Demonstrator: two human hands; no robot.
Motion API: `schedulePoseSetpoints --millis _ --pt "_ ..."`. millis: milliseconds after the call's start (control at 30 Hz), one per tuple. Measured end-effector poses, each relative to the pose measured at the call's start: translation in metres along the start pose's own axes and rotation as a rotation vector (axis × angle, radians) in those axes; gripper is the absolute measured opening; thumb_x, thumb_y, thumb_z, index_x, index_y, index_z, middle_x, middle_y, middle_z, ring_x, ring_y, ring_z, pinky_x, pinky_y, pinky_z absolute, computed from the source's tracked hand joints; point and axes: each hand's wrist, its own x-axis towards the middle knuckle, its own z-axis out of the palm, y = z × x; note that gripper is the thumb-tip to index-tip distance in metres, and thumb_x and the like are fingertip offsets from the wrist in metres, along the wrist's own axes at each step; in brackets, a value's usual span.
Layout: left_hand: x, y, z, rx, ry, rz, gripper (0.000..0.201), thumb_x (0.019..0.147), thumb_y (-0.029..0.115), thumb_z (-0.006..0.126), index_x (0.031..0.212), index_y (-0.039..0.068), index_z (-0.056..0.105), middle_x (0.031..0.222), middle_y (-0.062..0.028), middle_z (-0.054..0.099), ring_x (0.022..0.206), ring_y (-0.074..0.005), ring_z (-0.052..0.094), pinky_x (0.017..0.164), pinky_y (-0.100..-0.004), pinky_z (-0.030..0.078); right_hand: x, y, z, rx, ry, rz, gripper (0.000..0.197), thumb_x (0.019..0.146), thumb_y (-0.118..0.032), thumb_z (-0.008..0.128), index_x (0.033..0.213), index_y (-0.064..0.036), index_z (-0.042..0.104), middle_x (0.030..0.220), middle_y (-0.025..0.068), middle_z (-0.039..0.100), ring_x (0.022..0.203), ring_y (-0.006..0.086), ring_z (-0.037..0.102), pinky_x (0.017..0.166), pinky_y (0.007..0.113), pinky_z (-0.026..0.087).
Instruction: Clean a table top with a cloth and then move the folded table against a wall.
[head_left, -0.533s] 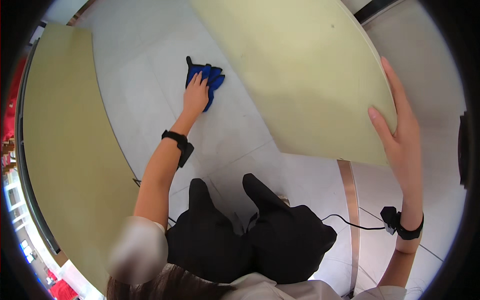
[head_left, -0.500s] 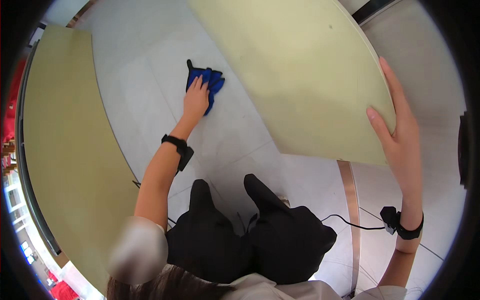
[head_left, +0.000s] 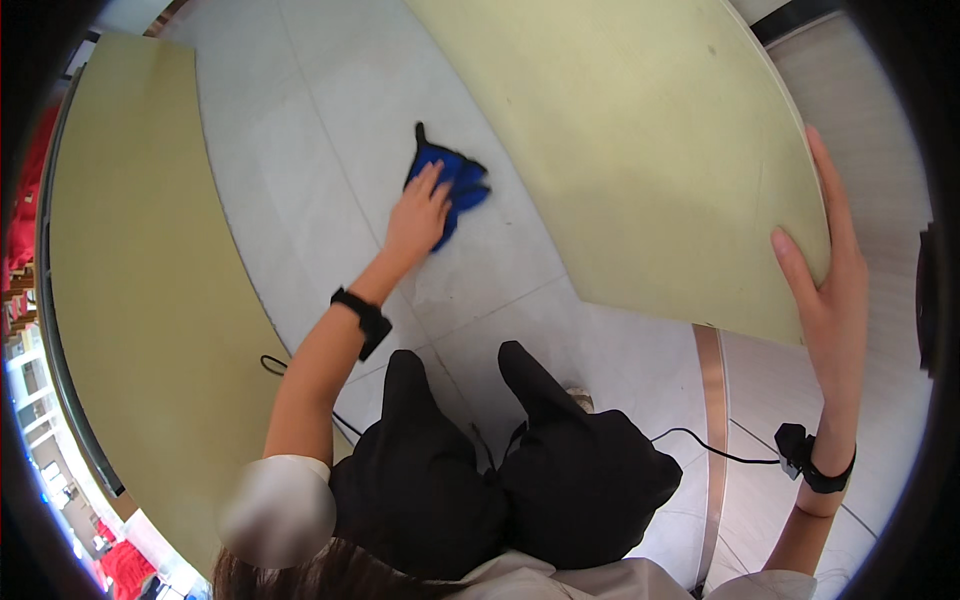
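A blue cloth (head_left: 462, 190) with black edging lies bunched on the pale tiled floor. Pressed down on it is my left hand (head_left: 418, 222), its fingers partly extended over the folds and holding the cloth against the tiles. Off to the right, my right hand (head_left: 835, 280) grips the outer edge of a pale yellow-green panel (head_left: 640, 150). Its thumb rests on the panel's broad face, while the longer fingers run along the edge and their undersides are hidden. Both wrists carry black straps with small devices.
Another yellow-green panel (head_left: 140, 230) with a dark far edge runs along the left. My black-clad knees (head_left: 420, 480) are bent over the tiled floor (head_left: 320, 170). A thin black cable (head_left: 715, 450) leads to the right wrist device. A copper-coloured strip (head_left: 710, 400) crosses the floor.
My left hand and the blue cloth have shifted right and slightly nearer to me. My right hand keeps its hold on the panel; the whole view has shifted a little.
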Motion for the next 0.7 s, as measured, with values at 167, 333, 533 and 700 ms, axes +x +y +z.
schedulePoseSetpoints --millis 167,333,533,700 --pt "0.059 -0.043 0.006 0.025 0.011 -0.14 0.03 0.081 0.013 0.058 0.11 0.003 0.056 0.131 -0.0144 0.046 0.122 -0.0308 0.043 0.1 -0.0369 0.037 0.007 -0.008 0.005 0.019 0.023 -0.036 0.058 0.085 -0.011 0.051 0.14 -0.0119 0.032 0.14 0.0111 0.039 0.123 0.0263 0.045 0.101 0.036 0.036" --pt "0.041 -0.023 0.024 0.034 0.023 -0.041 0.031 0.081 0.011 0.056 0.111 0.002 0.057 0.13 -0.0156 0.046 0.119 -0.0323 0.045 0.099 -0.0391 0.038 0.007 -0.006 0.007 0.025 0.025 -0.038 0.057 0.085 -0.009 0.052 0.139 -0.0112 0.033 0.137 0.0117 0.042 0.121 0.026 0.046 0.1 0.036 0.037" --pt "-0.037 0.093 0.033 -0.285 -0.2 0.272 0.027 0.074 0.005 0.059 0.1 0.0 0.059 0.131 -0.0149 0.045 0.125 -0.0312 0.039 0.104 -0.0445 0.032 0.002 0.001 0.001 0.009 0.025 -0.048 0.056 0.085 -0.011 0.053 0.138 -0.0105 0.034 0.135 0.0127 0.044 0.121 0.0255 0.046 0.1 0.035 0.037" --pt "-0.108 0.124 0.04 -0.475 -0.381 0.495 0.033 0.074 0.007 0.06 0.108 0.005 0.058 0.13 -0.0155 0.047 0.123 -0.0314 0.042 0.101 -0.0433 0.034 0.005 0.009 0.016 0.003 0.063 -0.133 0.055 0.086 -0.011 0.053 0.138 -0.0103 0.034 0.133 0.0122 0.046 0.122 0.0245 0.045 0.1 0.034 0.035"
